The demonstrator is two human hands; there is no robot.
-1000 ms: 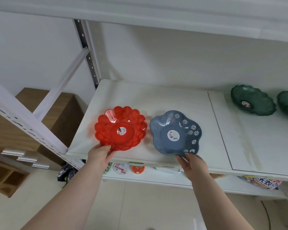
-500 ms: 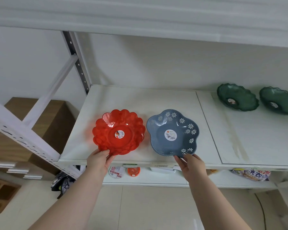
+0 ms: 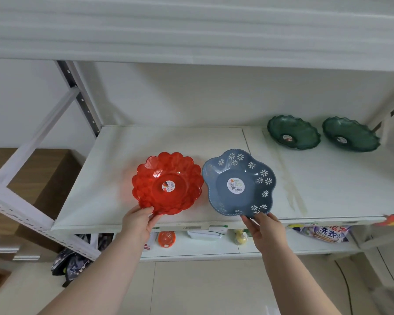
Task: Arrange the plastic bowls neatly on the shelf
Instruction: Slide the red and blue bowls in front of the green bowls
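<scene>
On the shelf (image 3: 127, 155), left hand (image 3: 138, 220) pinches red bowl (image 3: 167, 183), right hand (image 3: 263, 226) pinches blue bowl (image 3: 238, 183); both grips closed. Placement underway; next, probably align with green bowls (image 3: 293, 132).

- The red bowl (image 3: 167, 183) and the blue bowl (image 3: 239, 183) now sit a little further back from the front edge of the shelf (image 3: 114, 185) than one second ago.
- Both green bowls (image 3: 293, 132) are now fully in view (the right one was cut off before).
</scene>
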